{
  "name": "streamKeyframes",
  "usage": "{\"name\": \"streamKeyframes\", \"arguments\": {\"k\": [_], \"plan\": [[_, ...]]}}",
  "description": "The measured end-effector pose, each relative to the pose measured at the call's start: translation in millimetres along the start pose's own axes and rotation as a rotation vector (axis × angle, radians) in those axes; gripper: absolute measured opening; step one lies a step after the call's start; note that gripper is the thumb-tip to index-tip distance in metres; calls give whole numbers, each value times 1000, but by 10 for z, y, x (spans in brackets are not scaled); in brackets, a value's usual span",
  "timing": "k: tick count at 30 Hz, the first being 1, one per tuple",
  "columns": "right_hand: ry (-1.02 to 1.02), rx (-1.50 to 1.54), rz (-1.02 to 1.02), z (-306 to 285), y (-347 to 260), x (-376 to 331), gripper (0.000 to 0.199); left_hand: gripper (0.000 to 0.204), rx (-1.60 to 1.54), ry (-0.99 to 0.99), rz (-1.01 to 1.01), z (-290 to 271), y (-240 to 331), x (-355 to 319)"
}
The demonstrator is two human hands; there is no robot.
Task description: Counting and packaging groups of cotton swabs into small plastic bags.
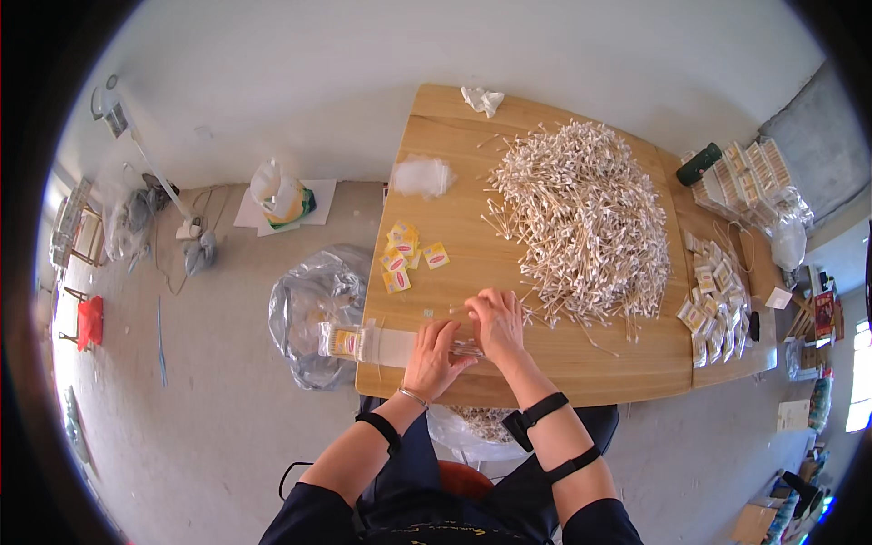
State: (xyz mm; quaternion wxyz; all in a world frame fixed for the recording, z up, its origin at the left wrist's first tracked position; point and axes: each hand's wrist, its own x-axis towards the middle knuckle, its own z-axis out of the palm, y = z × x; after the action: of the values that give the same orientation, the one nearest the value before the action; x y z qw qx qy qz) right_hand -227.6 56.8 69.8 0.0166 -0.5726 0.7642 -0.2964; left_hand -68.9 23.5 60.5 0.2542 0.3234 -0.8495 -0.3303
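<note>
A small bunch of cotton swabs (467, 348) lies between my hands at the table's near edge. My left hand (436, 361) closes on its left end, thumb and fingers curled round. At its right end my right hand (496, 325) bends its fingers in against the swabs; the fingertips are partly hidden. Left of my left hand a pale flat strip (391, 347) runs to a clear packet of swabs with a yellow label (346, 342), which reaches over the table's left edge. Yellow and white cards (400, 259) lie loosely beyond the hands.
A large heap of cotton swabs (586, 218) covers the table's (459, 127) middle and right. Clear bags (422, 177) lie at the far left, filled packets (713, 295) at the right. A grey plastic bag (318, 291) stands on the floor beside the left edge.
</note>
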Motion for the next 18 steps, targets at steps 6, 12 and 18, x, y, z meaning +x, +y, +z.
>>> {"name": "streamKeyframes", "arguments": {"k": [6, 12, 18], "plan": [[-186, 35, 29, -88, 36, -381, 17, 59, 66, 63, 100, 19, -14, 1], [156, -220, 332, -178, 402, -275, 11, 37, -22, -75, 289, 37, -116, 3], [85, -202, 233, -243, 212, -129, 9, 59, -51, -41, 89, 19, -24, -18]]}}
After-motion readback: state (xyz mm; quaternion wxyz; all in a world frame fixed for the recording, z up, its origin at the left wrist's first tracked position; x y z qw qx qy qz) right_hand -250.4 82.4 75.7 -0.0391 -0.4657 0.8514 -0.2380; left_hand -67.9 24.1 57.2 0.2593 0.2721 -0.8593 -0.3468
